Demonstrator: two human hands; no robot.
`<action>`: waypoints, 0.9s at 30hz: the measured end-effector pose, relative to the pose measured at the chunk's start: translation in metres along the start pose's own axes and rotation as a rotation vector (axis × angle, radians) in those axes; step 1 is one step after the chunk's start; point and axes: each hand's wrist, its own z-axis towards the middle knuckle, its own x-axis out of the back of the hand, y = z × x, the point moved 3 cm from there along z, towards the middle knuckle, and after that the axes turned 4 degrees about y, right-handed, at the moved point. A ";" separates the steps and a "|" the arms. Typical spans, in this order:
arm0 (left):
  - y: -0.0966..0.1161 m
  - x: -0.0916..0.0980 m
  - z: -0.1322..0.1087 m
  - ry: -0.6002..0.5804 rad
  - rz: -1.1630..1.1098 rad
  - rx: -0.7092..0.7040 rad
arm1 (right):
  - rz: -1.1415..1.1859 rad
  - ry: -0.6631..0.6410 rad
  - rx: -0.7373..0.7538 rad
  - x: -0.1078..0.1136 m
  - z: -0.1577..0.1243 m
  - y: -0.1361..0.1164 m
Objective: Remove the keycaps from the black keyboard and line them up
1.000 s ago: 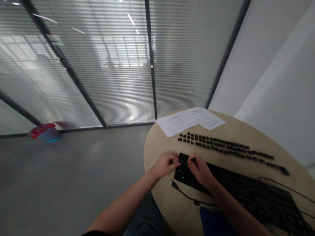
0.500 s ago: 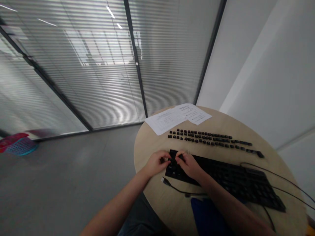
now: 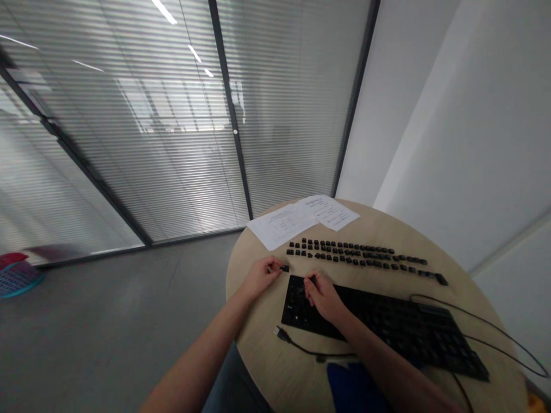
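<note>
A black keyboard (image 3: 383, 321) lies across the round table, bare of keycaps over part of its left end. My left hand (image 3: 262, 276) is just off the keyboard's upper left corner, its fingertips pinching a black keycap (image 3: 285, 268) close to the tabletop. Above the keyboard's left part, my right hand (image 3: 322, 293) is closed, thumb against fingers; a small dark thing may be between them, but I cannot make it out. Rows of loose black keycaps (image 3: 353, 253) lie beyond the keyboard.
Printed sheets (image 3: 279, 227) lie at the table's (image 3: 258, 367) far edge. A USB plug (image 3: 282, 334) with its cable rests in front of the keyboard, near a blue item (image 3: 355, 387). Another cable (image 3: 482, 318) loops at the right. A basket (image 3: 19, 275) stands on the floor.
My left hand has moved from the keyboard's left end to the tabletop beyond its corner, a keycap now showing in its fingers. My right hand has stayed over the keyboard. The view has shifted slightly.
</note>
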 end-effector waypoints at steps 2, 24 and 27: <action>0.003 -0.003 0.017 0.014 0.093 -0.017 | 0.006 -0.010 0.006 0.000 0.000 -0.001; -0.015 -0.031 0.038 0.071 0.397 -0.063 | 0.006 -0.031 -0.013 -0.002 -0.002 0.003; -0.016 -0.030 0.037 0.093 0.370 -0.070 | 0.017 -0.027 -0.017 -0.002 -0.001 0.005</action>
